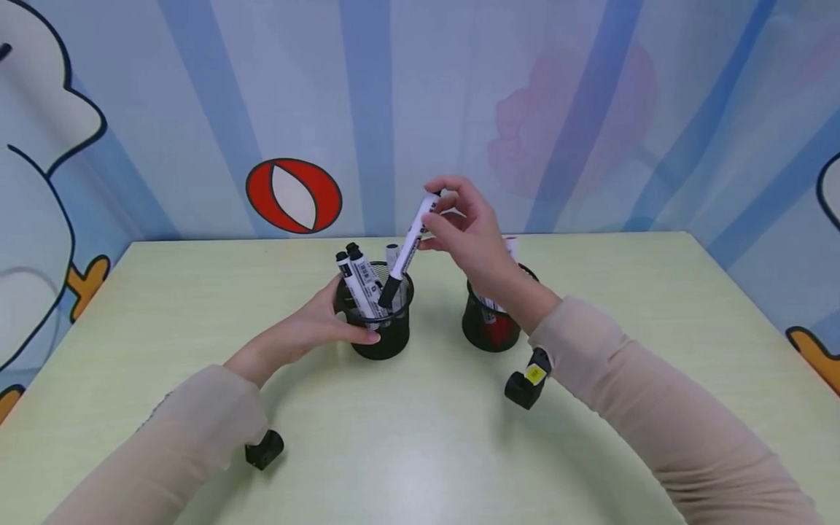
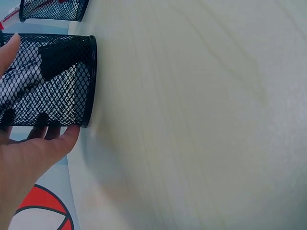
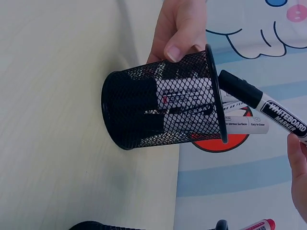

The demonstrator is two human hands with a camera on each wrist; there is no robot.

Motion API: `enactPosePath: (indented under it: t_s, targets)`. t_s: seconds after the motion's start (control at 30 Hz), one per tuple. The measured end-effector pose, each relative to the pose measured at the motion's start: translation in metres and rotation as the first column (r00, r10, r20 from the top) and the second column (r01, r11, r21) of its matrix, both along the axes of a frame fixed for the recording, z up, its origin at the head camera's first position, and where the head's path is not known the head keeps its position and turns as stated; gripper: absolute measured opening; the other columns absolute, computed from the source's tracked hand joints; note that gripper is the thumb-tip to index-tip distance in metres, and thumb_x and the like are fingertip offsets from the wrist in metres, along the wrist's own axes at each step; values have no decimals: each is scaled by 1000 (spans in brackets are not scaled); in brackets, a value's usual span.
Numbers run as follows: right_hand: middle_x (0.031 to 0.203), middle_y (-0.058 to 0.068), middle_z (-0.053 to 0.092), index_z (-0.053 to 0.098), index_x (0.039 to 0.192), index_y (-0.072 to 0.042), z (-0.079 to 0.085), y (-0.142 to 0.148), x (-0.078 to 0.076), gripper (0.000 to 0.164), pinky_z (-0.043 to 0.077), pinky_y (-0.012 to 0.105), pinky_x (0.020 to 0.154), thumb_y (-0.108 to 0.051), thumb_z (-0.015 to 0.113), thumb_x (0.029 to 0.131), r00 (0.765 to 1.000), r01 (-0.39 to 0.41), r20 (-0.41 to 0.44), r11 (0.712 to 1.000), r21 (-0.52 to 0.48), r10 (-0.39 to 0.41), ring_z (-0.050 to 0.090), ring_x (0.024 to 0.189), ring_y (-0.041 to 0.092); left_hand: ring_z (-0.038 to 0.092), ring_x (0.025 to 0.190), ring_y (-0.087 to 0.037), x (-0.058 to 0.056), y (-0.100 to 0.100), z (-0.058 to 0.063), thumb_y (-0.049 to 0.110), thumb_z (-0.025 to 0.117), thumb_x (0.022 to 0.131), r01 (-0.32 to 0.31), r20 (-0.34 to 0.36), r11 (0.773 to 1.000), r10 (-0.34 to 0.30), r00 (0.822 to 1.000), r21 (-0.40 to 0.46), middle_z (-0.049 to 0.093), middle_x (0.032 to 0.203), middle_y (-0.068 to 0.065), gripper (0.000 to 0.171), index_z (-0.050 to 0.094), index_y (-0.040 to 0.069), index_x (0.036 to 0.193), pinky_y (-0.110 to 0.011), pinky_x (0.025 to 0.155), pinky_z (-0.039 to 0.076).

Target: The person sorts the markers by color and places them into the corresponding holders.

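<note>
A black mesh pen cup (image 1: 383, 341) stands on the table with several white markers (image 1: 354, 281) in it, some with black caps up. My left hand (image 1: 311, 321) grips its left side, thumb across the front and fingers behind; the left wrist view shows fingers around the mesh (image 2: 62, 103). Above the cup, my right hand (image 1: 469, 230) pinches a whiteboard marker (image 1: 413, 237) near its upper end. That marker tilts, its black cap down at the cup's mouth. In the right wrist view the cap (image 3: 237, 87) is right at the rim.
To the right stands a second black mesh cup (image 1: 479, 332) with markers, partly hidden by my right forearm. A red-capped marker (image 3: 264, 225) shows there in the right wrist view. Behind the pale table (image 1: 420, 437) is a blue striped cartoon backdrop (image 1: 433, 95).
</note>
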State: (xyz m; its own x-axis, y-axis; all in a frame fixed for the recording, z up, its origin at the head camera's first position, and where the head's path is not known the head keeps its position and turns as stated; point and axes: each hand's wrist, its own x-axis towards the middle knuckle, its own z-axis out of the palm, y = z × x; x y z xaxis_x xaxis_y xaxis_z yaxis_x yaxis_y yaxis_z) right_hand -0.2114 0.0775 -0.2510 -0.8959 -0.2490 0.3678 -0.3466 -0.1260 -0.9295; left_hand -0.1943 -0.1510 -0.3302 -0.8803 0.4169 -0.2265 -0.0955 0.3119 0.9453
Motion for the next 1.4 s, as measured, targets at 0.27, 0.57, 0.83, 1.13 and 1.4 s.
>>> enactPosePath:
  t_s: [0.27, 0.57, 0.83, 1.13, 1.4]
  targets:
    - [91, 13, 47, 49, 119, -3, -6, -2, 2, 29, 55, 38, 71, 3, 53, 91, 985, 4, -170, 987, 161, 24, 58, 83, 26, 23, 130, -32, 1, 0, 0, 10, 77, 74, 11, -5, 1000, -11, 1000, 24, 29, 143, -13, 97, 14, 19, 146, -53, 106, 26]
    - [91, 8, 54, 54, 116, -7, -16, -6, 5, 27, 55, 32, 69, -2, 56, 90, 952, 36, -294, 928, 371, 81, 60, 84, 18, 25, 129, -32, 0, -2, -2, 12, 78, 73, 16, -18, 1000, -15, 1000, 27, 31, 142, -12, 97, 15, 18, 146, -52, 106, 26]
    - [91, 6, 54, 55, 117, -4, -29, -14, 9, 27, 54, 28, 68, -1, 58, 89, 934, 36, -333, 892, 450, 130, 57, 85, 17, 26, 128, -30, 1, -2, -2, 12, 78, 74, 32, -24, 998, -31, 999, 54, 32, 141, -9, 94, 17, 21, 145, -51, 104, 30]
    - [99, 8, 56, 56, 114, -2, -37, -22, 10, 25, 52, 25, 68, 2, 55, 89, 910, 26, -369, 865, 502, 187, 55, 81, 16, 28, 126, -29, 1, -1, -1, 9, 75, 76, 51, -25, 995, -49, 998, 81, 32, 139, -8, 92, 16, 22, 146, -49, 102, 33]
    - [92, 7, 56, 58, 115, -3, -39, -28, 11, 27, 51, 25, 67, 3, 55, 88, 904, 33, -375, 840, 542, 206, 54, 78, 15, 28, 125, -29, 2, -2, -1, 10, 75, 77, 56, -25, 995, -54, 998, 89, 31, 139, -8, 91, 16, 22, 146, -49, 102, 33]
